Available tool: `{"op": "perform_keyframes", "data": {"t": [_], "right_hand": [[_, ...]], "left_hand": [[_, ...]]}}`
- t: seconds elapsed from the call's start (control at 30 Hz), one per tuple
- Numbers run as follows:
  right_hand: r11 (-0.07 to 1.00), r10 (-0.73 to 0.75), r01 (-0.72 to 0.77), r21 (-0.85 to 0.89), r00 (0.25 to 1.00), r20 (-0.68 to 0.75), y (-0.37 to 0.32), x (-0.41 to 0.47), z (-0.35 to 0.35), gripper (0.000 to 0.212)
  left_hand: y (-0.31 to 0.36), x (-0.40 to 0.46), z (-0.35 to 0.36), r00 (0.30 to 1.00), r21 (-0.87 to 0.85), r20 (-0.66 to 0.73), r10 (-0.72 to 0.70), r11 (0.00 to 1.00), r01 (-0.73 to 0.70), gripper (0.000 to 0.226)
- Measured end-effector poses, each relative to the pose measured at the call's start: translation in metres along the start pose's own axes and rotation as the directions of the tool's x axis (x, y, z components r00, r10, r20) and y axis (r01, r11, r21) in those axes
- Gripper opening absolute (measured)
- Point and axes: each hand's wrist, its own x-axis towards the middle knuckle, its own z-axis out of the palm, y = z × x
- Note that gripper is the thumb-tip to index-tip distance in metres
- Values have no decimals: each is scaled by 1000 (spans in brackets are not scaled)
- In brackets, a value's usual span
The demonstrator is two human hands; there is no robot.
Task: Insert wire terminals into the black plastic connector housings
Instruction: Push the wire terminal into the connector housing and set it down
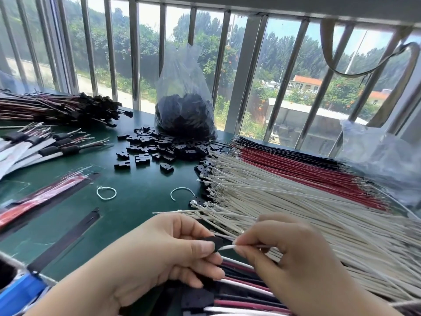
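Head view. Green table (141, 197) set against a barred window (250, 71), trees and rooftops beyond.

- Far centre: clear plastic bag (182, 92), upright, filled with black housings.
- Before the bag: loose black connector housings (157, 147), scattered on the green surface.
- Right: fanned rows of white wires (284, 197), red wires (307, 169) and black wires (284, 148), terminal ends pointing left.
- Far left: bundle of finished harnesses (59, 108).
- Centre: two white string loops (106, 193), lying flat.
- Near centre: left hand (159, 252), fingers curled, pinching one black housing (216, 242).
- Beside it: right hand (291, 254), thumb and forefinger pinching a single white wire (225, 247), its tip at the housing's edge; depth of entry not discernible.
- Beneath both hands: mixed white, red and black wires with housings attached.
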Motion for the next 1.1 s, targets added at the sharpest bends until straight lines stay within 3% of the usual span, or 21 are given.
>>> {"op": "perform_keyframes", "data": {"t": [0.27, 0.57, 0.77, 0.93, 1.03, 1.1], "right_hand": [[999, 4, -4, 32, 1000, -2, 5, 0, 1, 9], [997, 14, -15, 74, 1000, 19, 5, -1, 7, 11], [997, 30, -31, 74, 1000, 9, 7, -1, 6, 12], [998, 3, -4, 63, 1000, 9, 8, -1, 5, 18], [998, -26, 25, 61, 999, 27, 8, -1, 5, 11], [999, -47, 46, 21, 999, 18, 5, -1, 6, 4]], "left_hand": [[0, 3, 6, 996, 27, -83, 33, 999, -31, 28], [-7, 3, 13, 975, -33, -194, 111, 992, -119, 30], [-8, 3, 7, 982, -81, -157, 107, 989, -121, 59], [-5, 1, 6, 990, 59, -107, 96, 994, -90, 30], [-5, 2, 7, 991, 74, -102, 89, 994, -81, 10], [-7, 5, 6, 990, 53, -103, 92, 995, -87, 8]]}}
